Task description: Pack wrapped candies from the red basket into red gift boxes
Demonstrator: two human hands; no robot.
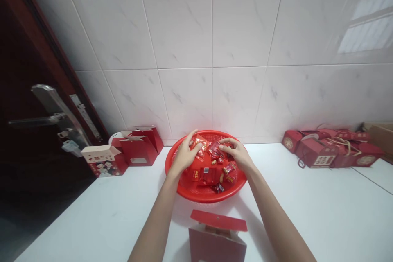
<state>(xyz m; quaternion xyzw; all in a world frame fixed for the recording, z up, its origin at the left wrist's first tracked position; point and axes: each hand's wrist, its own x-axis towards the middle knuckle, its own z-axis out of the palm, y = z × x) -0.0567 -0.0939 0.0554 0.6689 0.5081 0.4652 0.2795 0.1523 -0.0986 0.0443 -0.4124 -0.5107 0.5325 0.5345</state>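
A red plastic basket (172, 186) with perforated sides holds wrapped sweets, a few peanuts and a larger dark red packet (208, 177). My left hand (185, 154) reaches in from the left, thumb and fingers closed on a shiny red-and-clear packet (202, 148). On the other side, my right hand (238, 153) bends its fingers onto a pinkish-red wrapped sweet (215, 147); its fingertips are partly hidden among the sweets. Nearest me, between my forearms, stands a red gift box (217, 245) with its top flap raised.
Several red gift boxes (139, 149) stand at the left, one with a cream top (101, 159). More red boxes with cord handles (331, 149) cluster at the right, beside a brown carton (382, 137). A tiled wall (184, 98) backs the white table (123, 208); a dark door (27, 139) is left.
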